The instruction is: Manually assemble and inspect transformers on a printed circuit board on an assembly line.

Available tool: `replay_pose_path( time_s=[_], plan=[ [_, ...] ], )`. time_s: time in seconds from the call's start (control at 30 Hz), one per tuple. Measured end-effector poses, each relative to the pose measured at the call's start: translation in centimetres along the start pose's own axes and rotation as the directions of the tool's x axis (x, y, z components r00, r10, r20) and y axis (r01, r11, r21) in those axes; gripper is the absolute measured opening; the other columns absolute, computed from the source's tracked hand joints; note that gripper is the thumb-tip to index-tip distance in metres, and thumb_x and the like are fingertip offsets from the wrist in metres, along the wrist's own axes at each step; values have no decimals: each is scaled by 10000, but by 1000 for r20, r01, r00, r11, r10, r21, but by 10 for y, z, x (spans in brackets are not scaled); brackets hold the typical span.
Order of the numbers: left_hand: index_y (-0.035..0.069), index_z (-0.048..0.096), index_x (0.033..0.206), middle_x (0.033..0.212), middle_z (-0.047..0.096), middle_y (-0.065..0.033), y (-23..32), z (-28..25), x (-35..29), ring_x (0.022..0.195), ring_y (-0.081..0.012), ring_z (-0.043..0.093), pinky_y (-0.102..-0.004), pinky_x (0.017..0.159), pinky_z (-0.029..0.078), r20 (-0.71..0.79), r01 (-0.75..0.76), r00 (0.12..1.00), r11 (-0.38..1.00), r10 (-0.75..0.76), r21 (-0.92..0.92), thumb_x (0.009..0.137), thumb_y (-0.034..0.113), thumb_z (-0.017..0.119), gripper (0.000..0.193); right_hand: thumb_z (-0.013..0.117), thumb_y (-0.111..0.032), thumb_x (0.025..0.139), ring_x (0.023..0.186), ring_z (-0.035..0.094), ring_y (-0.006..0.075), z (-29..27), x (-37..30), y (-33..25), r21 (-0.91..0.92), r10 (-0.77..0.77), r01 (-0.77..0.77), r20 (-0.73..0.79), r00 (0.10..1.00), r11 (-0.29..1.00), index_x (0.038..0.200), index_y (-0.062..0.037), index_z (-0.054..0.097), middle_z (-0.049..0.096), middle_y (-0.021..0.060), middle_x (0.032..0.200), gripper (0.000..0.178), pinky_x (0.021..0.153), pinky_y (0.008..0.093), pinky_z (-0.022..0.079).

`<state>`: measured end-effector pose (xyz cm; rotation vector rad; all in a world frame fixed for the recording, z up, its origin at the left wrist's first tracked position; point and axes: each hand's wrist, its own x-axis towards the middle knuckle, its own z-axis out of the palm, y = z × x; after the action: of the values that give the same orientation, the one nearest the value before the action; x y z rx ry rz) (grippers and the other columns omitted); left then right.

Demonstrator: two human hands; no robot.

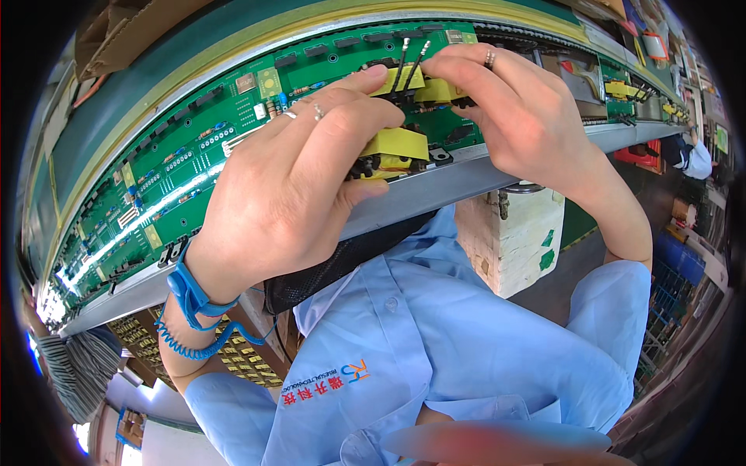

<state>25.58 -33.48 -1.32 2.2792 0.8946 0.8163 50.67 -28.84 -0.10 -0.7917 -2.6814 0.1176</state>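
Green circuit boards (175,182) run along the metal rail in front of me. My left hand (287,175) is closed about a yellow-taped transformer (398,144) at the board's near edge, thumb at its side and fingers above. My right hand (524,116) has its index finger and thumb bent round a second yellow-taped transformer (439,91) just beyond. Two black wires (406,68) with bare metal tips stand up between my hands. Part of another yellow piece (400,81) shows behind them. The fingers hide the undersides of these parts.
A blue coiled wrist strap (194,291) circles my left wrist. Below the metal rail (458,192) stands a worn white box (513,237). More yellow parts (622,90) sit farther right along the line. A cardboard box (132,35) is at upper left; another person (694,159) is at far right.
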Motion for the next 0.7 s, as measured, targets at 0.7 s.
replay_pose_path(
  time_s=[0.7],
  plan=[
    [-27, 544, 1100, 1072, 620, -202, 5, 5, 7, 1132, -382, 594, -394, 777, 540, -34, -1, 999, 1000, 1, 18, 596, -14, 773, 554, 612, -119, 751, 645, 580, 161, 21, -6, -17, -265, 95, -148, -201, 975, 953, 864, -61, 547, 540, 59, 773, 143, 481, 249, 475]
  ],
)
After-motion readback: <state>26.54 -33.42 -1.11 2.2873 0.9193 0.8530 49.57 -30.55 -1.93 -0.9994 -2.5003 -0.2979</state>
